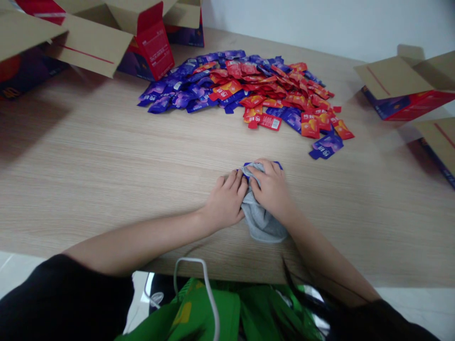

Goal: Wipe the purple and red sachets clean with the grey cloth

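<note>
A blue packet [278, 164] lies flat on the table, mostly hidden under a grey cloth [265, 222] and my fingers. My right hand [273, 192] is closed on the cloth, bunching it and pressing it onto the packet. Beside it, my left hand [225, 199] has bent fingers that hold down the packet's left edge, touching the cloth. The cloth's loose end hangs back toward me over the tabletop. Beyond my hands a single blue-purple packet [326, 145] lies at the near right edge of a big pile of red packets [263, 78] and blue packets [192, 92].
On the left of the wooden table [106, 175] stand several open cartons, one with a red flap [154, 42]. Two more cartons, one of them a red and blue carton [408, 102], stand at the right. A white cable [208, 279] hangs close in front of me.
</note>
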Action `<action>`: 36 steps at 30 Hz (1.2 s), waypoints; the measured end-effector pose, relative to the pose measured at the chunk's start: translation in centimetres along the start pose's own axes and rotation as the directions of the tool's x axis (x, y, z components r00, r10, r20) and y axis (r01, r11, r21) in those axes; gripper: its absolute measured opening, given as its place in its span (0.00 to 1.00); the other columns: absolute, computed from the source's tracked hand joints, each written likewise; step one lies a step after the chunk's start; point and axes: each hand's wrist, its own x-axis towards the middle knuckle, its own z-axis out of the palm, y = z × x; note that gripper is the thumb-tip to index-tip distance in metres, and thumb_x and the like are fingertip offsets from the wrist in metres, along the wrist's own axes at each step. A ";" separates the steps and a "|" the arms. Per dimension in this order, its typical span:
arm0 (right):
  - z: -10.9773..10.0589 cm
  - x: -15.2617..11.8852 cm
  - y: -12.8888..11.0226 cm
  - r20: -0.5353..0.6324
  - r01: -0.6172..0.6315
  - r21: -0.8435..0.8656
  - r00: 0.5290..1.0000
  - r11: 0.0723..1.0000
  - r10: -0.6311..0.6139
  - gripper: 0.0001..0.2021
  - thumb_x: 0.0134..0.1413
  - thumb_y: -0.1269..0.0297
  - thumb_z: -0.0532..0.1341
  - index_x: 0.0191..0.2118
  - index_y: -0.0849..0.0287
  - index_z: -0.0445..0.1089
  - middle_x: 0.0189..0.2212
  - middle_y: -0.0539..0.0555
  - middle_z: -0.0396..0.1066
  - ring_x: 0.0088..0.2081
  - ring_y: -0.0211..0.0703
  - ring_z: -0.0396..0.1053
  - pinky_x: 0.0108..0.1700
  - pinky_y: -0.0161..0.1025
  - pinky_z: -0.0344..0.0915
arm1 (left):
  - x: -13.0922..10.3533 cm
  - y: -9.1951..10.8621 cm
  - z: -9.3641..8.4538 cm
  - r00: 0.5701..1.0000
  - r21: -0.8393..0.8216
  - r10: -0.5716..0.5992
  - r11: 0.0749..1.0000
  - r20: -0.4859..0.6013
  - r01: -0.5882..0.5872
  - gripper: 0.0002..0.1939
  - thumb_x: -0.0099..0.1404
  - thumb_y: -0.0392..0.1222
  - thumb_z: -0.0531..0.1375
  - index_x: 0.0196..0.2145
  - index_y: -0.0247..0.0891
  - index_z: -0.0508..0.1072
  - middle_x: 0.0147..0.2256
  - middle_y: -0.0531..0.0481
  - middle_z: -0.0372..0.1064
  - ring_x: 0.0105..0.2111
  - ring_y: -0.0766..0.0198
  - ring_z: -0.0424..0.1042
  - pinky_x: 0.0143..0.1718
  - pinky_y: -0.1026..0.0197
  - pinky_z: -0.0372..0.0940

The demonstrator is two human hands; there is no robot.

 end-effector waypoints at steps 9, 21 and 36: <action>-0.9 -0.3 2.1 -0.078 -0.115 -0.011 0.990 0.993 0.114 0.21 0.55 0.75 0.49 0.46 0.63 0.76 0.47 0.66 0.67 0.50 0.57 0.63 0.54 0.54 0.62 | 0.0 0.1 0.0 1.000 0.011 -0.009 1.000 -0.001 0.009 0.35 0.68 0.52 0.52 0.63 0.21 0.58 0.66 0.25 0.48 0.64 0.39 0.54 0.56 0.45 0.56; -3.3 0.2 6.9 -0.075 -0.308 0.061 0.947 0.949 0.312 0.17 0.49 0.75 0.54 0.41 0.62 0.77 0.45 0.63 0.71 0.47 0.53 0.70 0.54 0.52 0.65 | 0.0 0.2 0.0 1.000 0.008 -0.024 1.000 -0.017 0.025 0.34 0.71 0.54 0.48 0.63 0.22 0.59 0.66 0.26 0.51 0.64 0.40 0.54 0.56 0.45 0.56; 0.3 0.0 0.4 -0.077 0.099 0.193 0.993 0.976 -0.085 0.17 0.61 0.72 0.52 0.46 0.53 0.77 0.50 0.58 0.69 0.52 0.52 0.63 0.56 0.52 0.63 | 0.2 0.1 0.1 1.000 0.010 -0.011 1.000 0.008 0.011 0.34 0.68 0.51 0.52 0.62 0.20 0.59 0.66 0.26 0.50 0.64 0.40 0.54 0.55 0.45 0.57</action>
